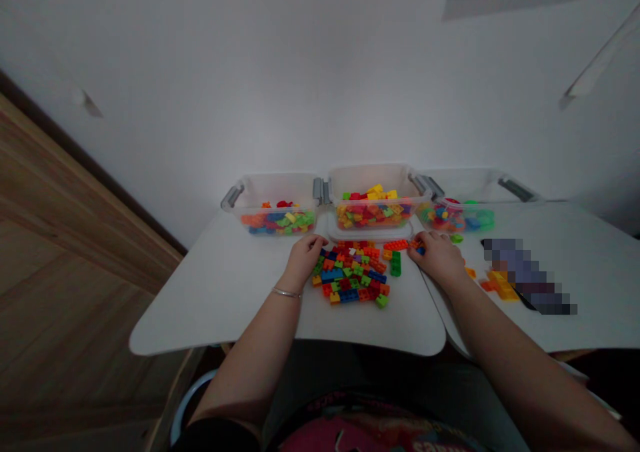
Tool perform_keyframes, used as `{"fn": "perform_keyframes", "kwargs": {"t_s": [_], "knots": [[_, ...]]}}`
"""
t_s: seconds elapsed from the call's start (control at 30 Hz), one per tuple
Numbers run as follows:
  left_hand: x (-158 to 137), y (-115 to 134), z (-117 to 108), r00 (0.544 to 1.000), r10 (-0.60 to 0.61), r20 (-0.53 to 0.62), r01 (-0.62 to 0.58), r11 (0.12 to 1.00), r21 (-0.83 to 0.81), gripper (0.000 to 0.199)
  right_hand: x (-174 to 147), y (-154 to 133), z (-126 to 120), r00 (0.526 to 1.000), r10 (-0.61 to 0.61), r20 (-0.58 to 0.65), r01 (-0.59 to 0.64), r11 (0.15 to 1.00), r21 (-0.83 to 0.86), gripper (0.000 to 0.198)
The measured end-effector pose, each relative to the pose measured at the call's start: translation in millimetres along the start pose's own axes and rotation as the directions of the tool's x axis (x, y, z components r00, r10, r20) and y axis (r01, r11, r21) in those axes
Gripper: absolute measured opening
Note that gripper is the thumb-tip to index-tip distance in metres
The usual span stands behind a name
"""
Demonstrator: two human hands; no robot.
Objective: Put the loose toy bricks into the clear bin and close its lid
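A pile of colourful toy building bricks (355, 275) lies on the white table between my hands. My left hand (304, 260), with a thin bracelet at its wrist, rests at the pile's upper left edge. Its fingers are curled together, and whatever they pinch is hidden. At the right of the pile, my right hand (440, 255) has its fingers closed around small orange and blue bricks (416, 245), partly covered by the fingertips. A long red brick (396, 245) lies just left of those fingers, with a green brick (395, 264) below it.
Three clear bins stand along the wall: a left bin (280, 189), a middle bin (370, 179) and a right bin (465, 180), all holding coloured pieces. Yellow and orange pieces (501, 285) lie beside a pixelated dark object (527, 275) at right. Two white tabletops (225, 292) meet under my right arm.
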State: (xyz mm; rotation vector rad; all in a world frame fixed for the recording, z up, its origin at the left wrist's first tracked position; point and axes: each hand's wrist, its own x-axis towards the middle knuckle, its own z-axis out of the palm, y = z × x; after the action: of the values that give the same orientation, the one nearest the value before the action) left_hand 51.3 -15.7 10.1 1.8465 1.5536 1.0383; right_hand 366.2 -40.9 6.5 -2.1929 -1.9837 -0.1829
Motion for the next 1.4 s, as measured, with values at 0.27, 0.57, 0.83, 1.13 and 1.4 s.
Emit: {"fn": "perform_keyframes", "kwargs": {"t_s": [0.27,0.57,0.83,1.13,1.4], "knots": [[-0.4,1.1,0.1,1.000,-0.010,0.006,0.010,1.000,-0.019,0.028,3.1,6.2,0.2,0.989,0.029,-0.143,-0.009,0.991,0.133,0.031],[2.2,-1.6,1.7,1.000,-0.003,0.001,0.003,1.000,-0.002,0.028,-8.2,-43.3,-15.6,0.935,-0.246,-0.256,0.334,0.851,0.405,0.015],[1.6,1.2,0.6,1.000,-0.001,0.012,0.001,1.000,-0.011,0.029,-9.9,-73.7,-5.4,0.920,-0.351,-0.175,0.391,0.866,0.313,0.018],[2.2,-1.6,1.3,1.000,-0.007,0.015,0.007,1.000,-0.008,0.030,-16.8,-53.6,-7.6,0.935,-0.283,-0.213,0.337,0.894,0.296,0.043],[1.5,-0.7,0.7,1.000,-0.007,0.007,0.007,1.000,-0.017,0.028,-50.7,-3.7,-10.5,0.971,0.008,-0.237,0.001,0.999,0.035,0.060]]}}
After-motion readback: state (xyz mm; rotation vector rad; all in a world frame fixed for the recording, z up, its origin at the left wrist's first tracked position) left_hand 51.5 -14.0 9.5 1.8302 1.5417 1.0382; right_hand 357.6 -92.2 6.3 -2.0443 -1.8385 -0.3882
